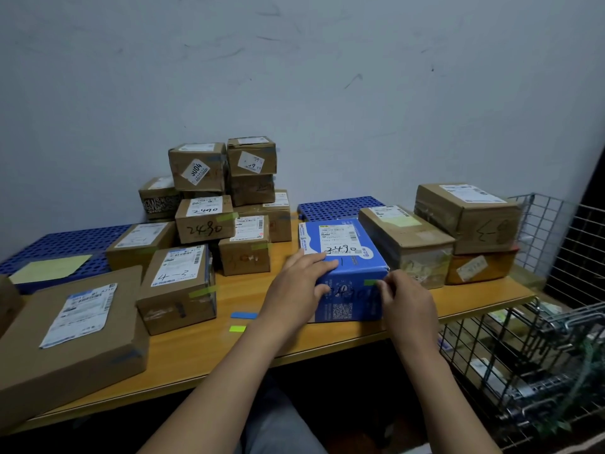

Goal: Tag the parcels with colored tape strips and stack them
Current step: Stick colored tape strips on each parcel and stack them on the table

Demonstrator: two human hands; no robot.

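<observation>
Two bare forearms reach in from 6 o'clock. The left hand (299, 283) braces the blue cardboard parcel (363, 265) at the middle of the view, with its fingers flat across the top near edge and its thumb down the front face. The right hand (407, 299) is at the parcel's near right corner. Its fingers are curled, and the tips hold a short green tape strip (370, 282) against the upper front face. The strip therefore lies right at the fingertips, at about 10 o'clock from the knuckles. The parcel rests on the orange-brown wooden tabletop (212, 352), close to its near edge.

The likeliest slip is a poor bond. If only one end of the strip is pressed down, the free end could lift or fold onto itself when the fingers leave. A push toward 6 o'clock could also slide the parcel off the edge, where a grey wire cart (523, 355) stands at 4 o'clock. The strip sits near dark handwriting on the front face, and smoothing it leftward may cover that. The pile of brown cardboard boxes (204, 224) at 11 o'clock looks uneven, so a parcel set on it carelessly might tip it.

A loose blue tape strip (244, 315) and a loose green tape strip (237, 328) lie on the tabletop at the left hand's 8 o'clock.
</observation>
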